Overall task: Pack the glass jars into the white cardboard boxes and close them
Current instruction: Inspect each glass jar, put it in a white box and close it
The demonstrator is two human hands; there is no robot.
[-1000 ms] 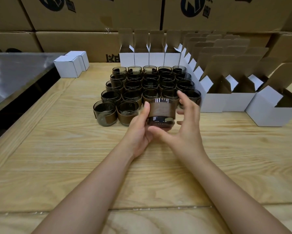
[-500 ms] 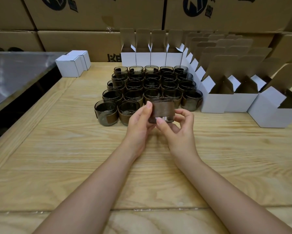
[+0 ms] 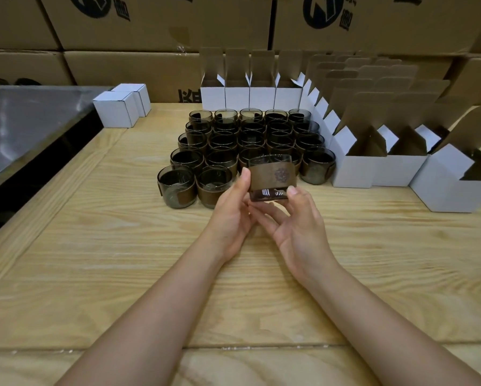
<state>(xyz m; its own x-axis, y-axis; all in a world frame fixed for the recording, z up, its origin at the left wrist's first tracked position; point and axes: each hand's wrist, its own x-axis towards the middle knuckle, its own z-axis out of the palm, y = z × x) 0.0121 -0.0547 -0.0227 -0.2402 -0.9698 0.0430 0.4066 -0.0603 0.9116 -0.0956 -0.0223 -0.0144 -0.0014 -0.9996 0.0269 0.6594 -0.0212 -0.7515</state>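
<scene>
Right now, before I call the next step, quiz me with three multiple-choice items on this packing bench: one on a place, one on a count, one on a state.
1. The closed white boxes stand: A) left of the jar block; B) right of it; C) on top of it.
2. Closed white boxes: A) one; B) two; C) five.
3. The lifted jar is: A) inside a box; B) lying on its side; C) held by left grip and right grip.
Answers: 1 A, they sit near the table's far-left edge. 2 B, two stand side by side. 3 C, a thumb rests on each side of it.
</scene>
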